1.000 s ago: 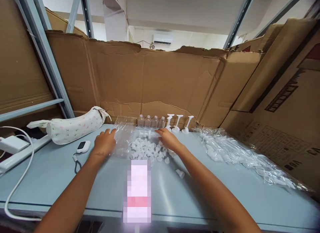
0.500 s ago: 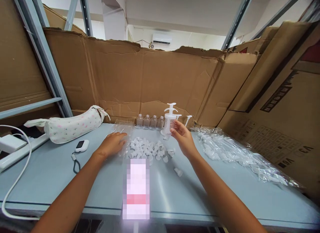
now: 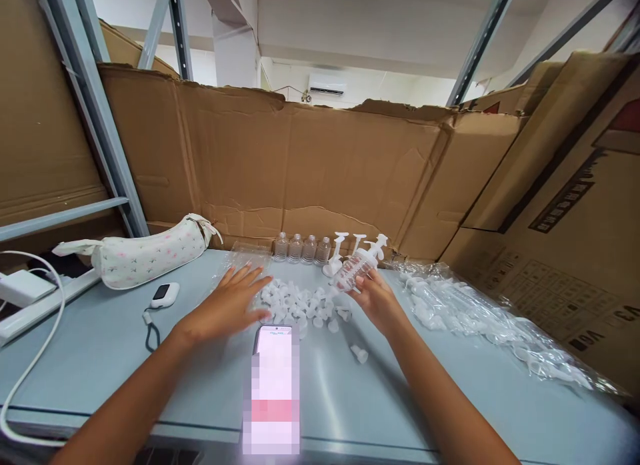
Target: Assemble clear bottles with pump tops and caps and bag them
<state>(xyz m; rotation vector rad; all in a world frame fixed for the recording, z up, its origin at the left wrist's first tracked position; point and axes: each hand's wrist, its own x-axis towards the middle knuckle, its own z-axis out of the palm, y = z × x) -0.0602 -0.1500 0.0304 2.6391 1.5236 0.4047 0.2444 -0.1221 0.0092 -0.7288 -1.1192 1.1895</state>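
My right hand (image 3: 376, 297) grips a clear pump bottle (image 3: 351, 270) with a white pump head, lifted and tilted so its top leans right. Fingers spread and holding nothing, my left hand (image 3: 225, 308) hovers at the left side of a pile of small white caps (image 3: 295, 304). Behind the pile stand several small clear bottles (image 3: 295, 248) in a row. Two white pump heads (image 3: 339, 248) are upright just right of them, partly hidden by the raised bottle. One loose white cap (image 3: 359, 353) lies below my right hand.
A phone (image 3: 274, 378) is upright at the front centre. Clear bags of white parts (image 3: 475, 312) lie at the right. On the left are a patterned pouch (image 3: 150, 252), a small white device (image 3: 165, 295) and a power strip (image 3: 45, 305). Cardboard (image 3: 310, 165) walls the back.
The pump bottle has gone from upright to tilted right in my right hand, uncovering a pump head behind it. My left hand has moved toward the caps, its fingers spreading.
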